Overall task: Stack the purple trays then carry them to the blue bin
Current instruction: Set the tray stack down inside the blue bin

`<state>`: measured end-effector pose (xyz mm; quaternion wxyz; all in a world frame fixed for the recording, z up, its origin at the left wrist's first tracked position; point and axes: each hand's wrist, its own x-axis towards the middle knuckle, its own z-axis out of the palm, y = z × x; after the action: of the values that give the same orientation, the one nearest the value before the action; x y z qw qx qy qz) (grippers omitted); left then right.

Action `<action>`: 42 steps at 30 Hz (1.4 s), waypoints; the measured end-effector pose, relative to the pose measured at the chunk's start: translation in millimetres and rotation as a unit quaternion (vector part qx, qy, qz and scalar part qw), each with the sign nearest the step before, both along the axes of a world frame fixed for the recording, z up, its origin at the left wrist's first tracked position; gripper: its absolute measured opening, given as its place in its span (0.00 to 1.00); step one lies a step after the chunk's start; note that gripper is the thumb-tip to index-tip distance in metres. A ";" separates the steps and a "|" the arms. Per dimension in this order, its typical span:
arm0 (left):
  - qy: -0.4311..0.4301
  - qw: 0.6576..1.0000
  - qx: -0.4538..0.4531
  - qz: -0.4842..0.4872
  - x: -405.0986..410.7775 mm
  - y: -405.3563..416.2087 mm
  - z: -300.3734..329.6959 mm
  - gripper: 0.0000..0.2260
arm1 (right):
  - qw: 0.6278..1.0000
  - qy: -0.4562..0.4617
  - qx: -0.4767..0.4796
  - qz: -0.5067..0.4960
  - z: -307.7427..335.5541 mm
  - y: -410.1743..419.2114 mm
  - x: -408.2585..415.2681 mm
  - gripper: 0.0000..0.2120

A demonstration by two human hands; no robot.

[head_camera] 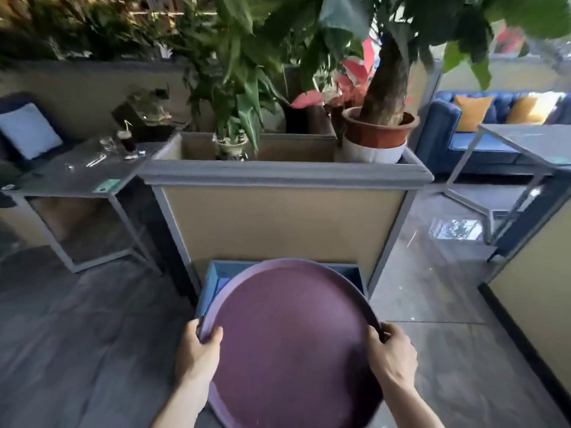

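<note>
Ahead: tall tan-panelled grey-framed planter box (282,217) blocks the way just behind the open blue plastic bin (213,281) | over bin: round purple plastic tray (290,338) covers most of the opening | left: dark floor (77,335) clear up to the grey metal-legged bench (77,177) | right: glossy floor aisle open.

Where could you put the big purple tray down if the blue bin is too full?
Both hands, left and right, grip the purple tray over the blue bin. Bare floor lies left of the bin, toward the grey table, and right of it. That table's near part is bare; glasses crowd its far end.
</note>
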<state>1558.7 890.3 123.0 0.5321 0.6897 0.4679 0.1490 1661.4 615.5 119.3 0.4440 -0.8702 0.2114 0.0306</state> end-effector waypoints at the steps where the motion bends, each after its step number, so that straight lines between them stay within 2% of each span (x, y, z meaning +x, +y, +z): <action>1: 0.013 1.000 0.000 0.001 11.2 2.5 -6.7 0.09 | 1.000 0.009 -0.004 0.003 -6.5 2.0 13.3 0.15; 4: 0.051 0.999 0.010 0.000 34.7 11.9 -32.3 0.10 | 0.999 0.023 -0.025 0.013 -23.3 7.7 39.9 0.14; 8: 0.097 0.995 0.005 0.000 59.3 28.6 -77.3 0.16 | 0.996 0.040 -0.067 0.030 -51.0 17.8 66.0 0.12; 12: 0.136 0.990 0.046 -0.015 76.7 34.1 -102.5 0.14 | 0.991 0.053 -0.110 0.050 -89.1 27.2 81.3 0.07; 16: 0.202 0.974 0.094 -0.047 91.8 43.8 -133.6 0.12 | 0.986 0.077 -0.135 0.052 -122.0 35.0 93.7 0.09; 22: 0.229 0.963 0.117 -0.080 112.9 53.8 -183.3 0.07 | 0.980 0.084 -0.170 0.065 -157.6 38.0 117.6 0.09; 25: 0.242 0.953 0.152 -0.099 120.9 56.1 -195.0 0.06 | 0.976 0.079 -0.189 0.071 -168.3 41.3 126.8 0.09; 29: 0.266 0.942 0.179 -0.102 126.3 56.2 -201.0 0.03 | 0.969 0.083 -0.220 0.074 -171.5 45.9 130.8 0.02; 34: 0.273 0.929 0.223 -0.114 126.2 54.6 -201.3 0.03 | 0.952 0.085 -0.275 0.102 -171.9 41.7 132.1 0.05; 42: 0.285 0.919 0.241 -0.127 128.3 58.0 -198.6 0.03 | 0.957 0.109 -0.247 0.110 -166.9 37.4 140.0 0.03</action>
<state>1687.0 948.2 -75.6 0.2084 0.8642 0.4577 -0.0141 1801.4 652.9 -47.5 0.1839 -0.9619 0.1622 0.1207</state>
